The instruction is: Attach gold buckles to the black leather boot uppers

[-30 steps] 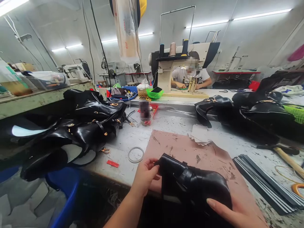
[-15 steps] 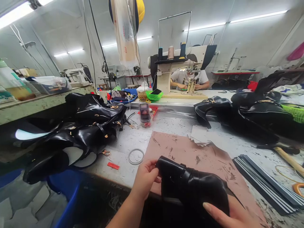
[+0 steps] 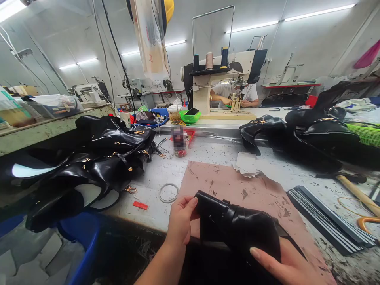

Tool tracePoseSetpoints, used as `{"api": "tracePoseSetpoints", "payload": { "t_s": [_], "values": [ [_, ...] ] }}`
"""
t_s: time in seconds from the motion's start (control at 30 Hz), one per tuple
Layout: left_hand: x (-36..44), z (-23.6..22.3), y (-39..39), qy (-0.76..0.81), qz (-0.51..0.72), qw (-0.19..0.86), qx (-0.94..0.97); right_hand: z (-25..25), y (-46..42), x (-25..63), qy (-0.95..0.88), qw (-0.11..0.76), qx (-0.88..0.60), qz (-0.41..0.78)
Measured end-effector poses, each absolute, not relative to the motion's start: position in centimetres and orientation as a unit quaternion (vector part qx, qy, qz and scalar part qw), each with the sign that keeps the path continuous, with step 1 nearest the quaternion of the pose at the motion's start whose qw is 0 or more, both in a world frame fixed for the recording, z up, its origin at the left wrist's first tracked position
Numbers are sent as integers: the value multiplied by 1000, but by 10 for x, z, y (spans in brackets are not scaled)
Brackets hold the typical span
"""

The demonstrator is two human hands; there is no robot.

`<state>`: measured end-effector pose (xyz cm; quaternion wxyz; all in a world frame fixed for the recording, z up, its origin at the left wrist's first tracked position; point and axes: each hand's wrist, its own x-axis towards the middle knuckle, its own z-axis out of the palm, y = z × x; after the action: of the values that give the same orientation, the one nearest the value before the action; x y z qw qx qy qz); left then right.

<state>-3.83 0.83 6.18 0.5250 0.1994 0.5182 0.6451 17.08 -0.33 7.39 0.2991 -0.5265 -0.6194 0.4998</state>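
Over the near edge of the pinkish sheet (image 3: 213,178), the blk leather piece (image 3: 252,227) is pinched by the L hand (image 3: 180,221) & clasped by the R hand (image 3: 282,263), & could be creased if bent too hard b/w them.

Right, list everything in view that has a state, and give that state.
Black leather piece: curved, held in both hands
Left hand: pinching its left end
Right hand: clasping its right side
Brownish-pink sheet: spread flat, dark-marked
Black-and-white strips: stacked
Grey ring: lying flat
Thread cones: upright
Fluorescent tubes: lit
Green basket: open, phone inside
Blue tub: open, pale pieces inside
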Motion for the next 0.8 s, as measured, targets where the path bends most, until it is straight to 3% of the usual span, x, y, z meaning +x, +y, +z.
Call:
{"api": "tracePoseSetpoints", "payload": {
  "t_s": [0.37,0.53,0.8],
  "values": [
    [-32,63,13,456,652,592,128,65,5,182,-590,292,-505,558],
    [-22,65,7,460,567,656,189,62,9,188,-590,307,-468,581],
    [-10,64,5,495,537,642,233,64,12,189,-601,300,-448,590]
  ]
}}
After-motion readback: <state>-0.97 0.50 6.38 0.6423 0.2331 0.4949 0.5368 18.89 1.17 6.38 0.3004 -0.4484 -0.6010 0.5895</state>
